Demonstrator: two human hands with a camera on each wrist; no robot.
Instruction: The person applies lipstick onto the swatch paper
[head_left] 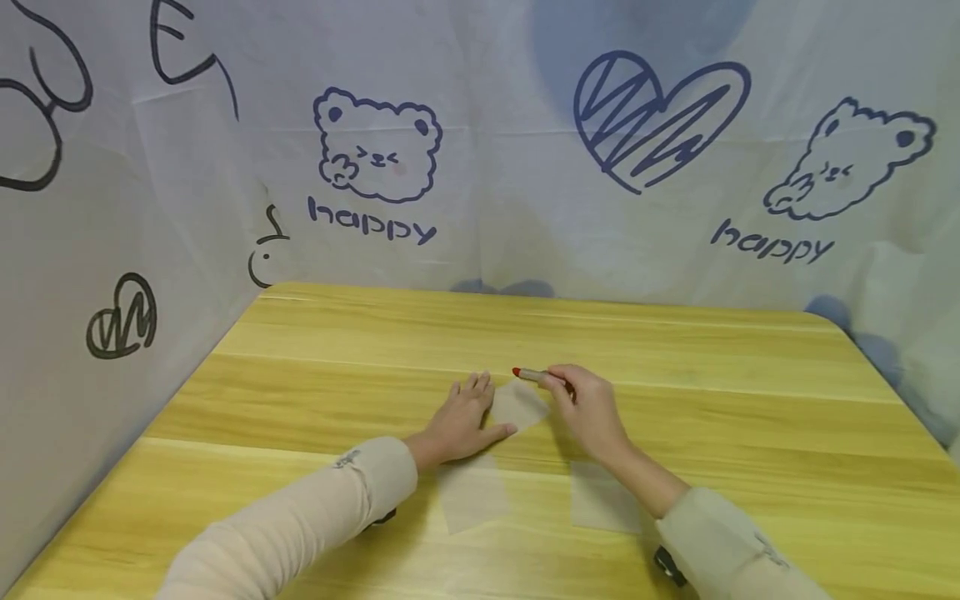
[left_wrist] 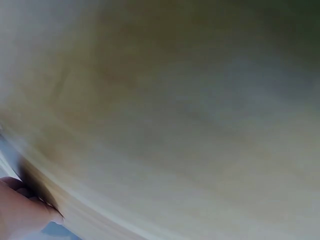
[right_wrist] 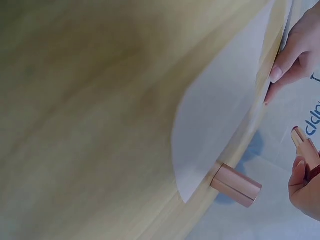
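Observation:
My right hand [head_left: 592,408] grips a lipstick [head_left: 531,375] with its red tip pointing left, above the table. In the right wrist view the lipstick [right_wrist: 306,147] has a rose-gold case. Flat on the table, my left hand [head_left: 461,421] has its fingers spread and touches a small white paper sheet [head_left: 519,406] at its left side. A rose-gold cylinder [right_wrist: 236,185], which looks like the lipstick's cap, stands beside a white sheet [right_wrist: 220,110] in the right wrist view. I cannot make it out in the head view.
Two more pale sheets lie nearer me: one sheet [head_left: 474,496] by the left forearm, another sheet [head_left: 606,497] partly under the right forearm. The wooden table [head_left: 300,400] meets a white cloth wall [head_left: 517,208] with drawings at the back.

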